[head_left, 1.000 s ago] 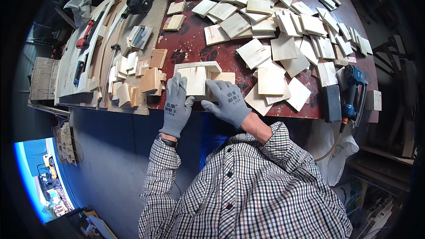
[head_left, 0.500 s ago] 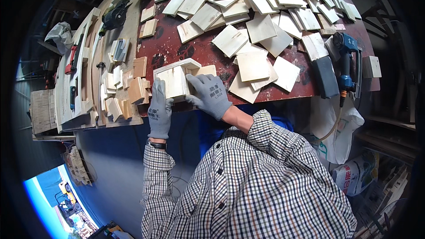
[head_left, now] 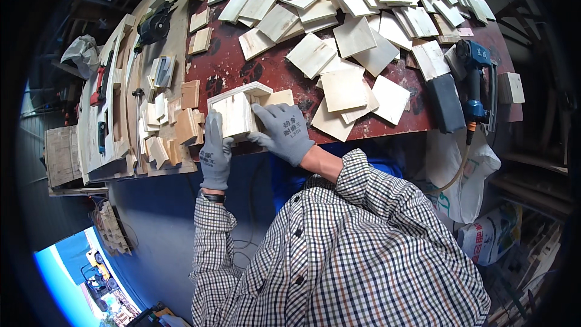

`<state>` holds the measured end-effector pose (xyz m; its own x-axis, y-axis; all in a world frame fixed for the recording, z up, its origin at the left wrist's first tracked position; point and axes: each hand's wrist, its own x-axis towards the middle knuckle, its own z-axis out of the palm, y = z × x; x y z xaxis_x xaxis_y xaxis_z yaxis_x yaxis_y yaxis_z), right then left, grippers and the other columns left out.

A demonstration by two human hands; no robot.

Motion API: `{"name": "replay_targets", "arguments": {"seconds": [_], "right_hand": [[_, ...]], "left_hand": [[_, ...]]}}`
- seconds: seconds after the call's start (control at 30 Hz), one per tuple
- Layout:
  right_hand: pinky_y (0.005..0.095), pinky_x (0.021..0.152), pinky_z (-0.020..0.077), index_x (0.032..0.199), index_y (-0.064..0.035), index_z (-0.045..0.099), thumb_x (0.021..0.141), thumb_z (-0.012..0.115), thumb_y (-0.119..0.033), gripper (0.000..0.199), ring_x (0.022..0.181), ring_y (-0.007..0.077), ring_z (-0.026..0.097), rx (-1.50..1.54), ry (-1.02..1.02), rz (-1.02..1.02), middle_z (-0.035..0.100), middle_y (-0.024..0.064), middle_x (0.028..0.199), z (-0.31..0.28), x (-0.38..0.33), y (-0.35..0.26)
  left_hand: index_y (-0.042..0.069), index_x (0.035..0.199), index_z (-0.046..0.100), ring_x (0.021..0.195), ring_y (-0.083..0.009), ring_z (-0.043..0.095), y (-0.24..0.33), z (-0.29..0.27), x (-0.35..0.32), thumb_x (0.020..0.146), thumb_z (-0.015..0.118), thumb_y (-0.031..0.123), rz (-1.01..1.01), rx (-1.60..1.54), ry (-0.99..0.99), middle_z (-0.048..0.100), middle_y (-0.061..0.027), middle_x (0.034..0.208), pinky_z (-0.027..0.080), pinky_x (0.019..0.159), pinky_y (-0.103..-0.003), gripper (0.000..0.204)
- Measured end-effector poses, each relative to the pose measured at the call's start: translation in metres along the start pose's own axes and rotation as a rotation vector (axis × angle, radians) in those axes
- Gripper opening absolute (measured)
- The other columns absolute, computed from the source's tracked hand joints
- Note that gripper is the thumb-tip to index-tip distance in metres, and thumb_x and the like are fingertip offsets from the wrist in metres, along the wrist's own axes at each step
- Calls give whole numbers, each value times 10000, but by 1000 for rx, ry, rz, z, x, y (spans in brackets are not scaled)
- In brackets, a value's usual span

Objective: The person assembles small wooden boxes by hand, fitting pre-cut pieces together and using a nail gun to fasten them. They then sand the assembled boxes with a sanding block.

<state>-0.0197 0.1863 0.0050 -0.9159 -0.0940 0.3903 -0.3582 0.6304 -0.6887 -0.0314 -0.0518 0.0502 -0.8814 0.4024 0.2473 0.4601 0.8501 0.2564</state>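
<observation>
At the front edge of the red table [head_left: 212,57], a small assembly of pale wooden boards [head_left: 233,116] sits between my gloved hands. My left hand [head_left: 215,154] grips its left side, fingers pointing up along the wood and thumb at the near side. From the right, my right hand [head_left: 283,133] presses around the near right corner, thumb below and fingers above. Behind that hand a light wooden square [head_left: 279,97] partly shows. How the boards are joined underneath is hidden.
Loose square wooden boards [head_left: 345,89] are heaped across the table. A blue nail gun [head_left: 476,82] with an air hose stands at the right edge, beside a dark block [head_left: 445,103]. Small wood pieces [head_left: 187,126] and a black power tool [head_left: 156,22] lie to the left.
The view has shifted very slightly. Both hands keep the same hold on the wooden assembly, which stays in place on the table edge.
</observation>
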Motion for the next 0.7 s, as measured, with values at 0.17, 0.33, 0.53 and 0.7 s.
{"name": "replay_targets", "arguments": {"seconds": [0.17,0.33,0.53,0.7], "right_hand": [[467,909,472,1470,-98,567,899,757,-496,721,1066,323,637,-1,-3,-1,688,115,1173,0,0,-1],[468,933,469,1472,-99,569,898,776,-462,710,1080,320,632,17,-13,13,681,121,1179,-2,3,-2],[456,933,467,1476,-116,590,902,785,-430,684,1063,306,628,6,24,-58,676,101,1158,-4,0,-2],[449,894,471,1486,-112,589,905,781,-416,684,1018,305,631,-6,6,-83,677,99,1151,-6,1,-3]], "left_hand": [[64,1647,369,1530,-420,420,-1,1,-1,1139,364,520,12,18,16,411,-228,1663,472,1166,-464,683],[61,1660,330,1522,-420,426,-5,4,0,1127,413,510,27,18,2,378,-229,1682,522,1113,-454,702],[51,1658,325,1519,-415,431,2,0,0,1124,447,480,9,-18,2,393,-240,1669,506,1134,-458,696],[37,1637,350,1391,-389,578,5,-5,3,1082,555,441,36,114,-16,388,-240,1669,617,953,-431,717]]}}
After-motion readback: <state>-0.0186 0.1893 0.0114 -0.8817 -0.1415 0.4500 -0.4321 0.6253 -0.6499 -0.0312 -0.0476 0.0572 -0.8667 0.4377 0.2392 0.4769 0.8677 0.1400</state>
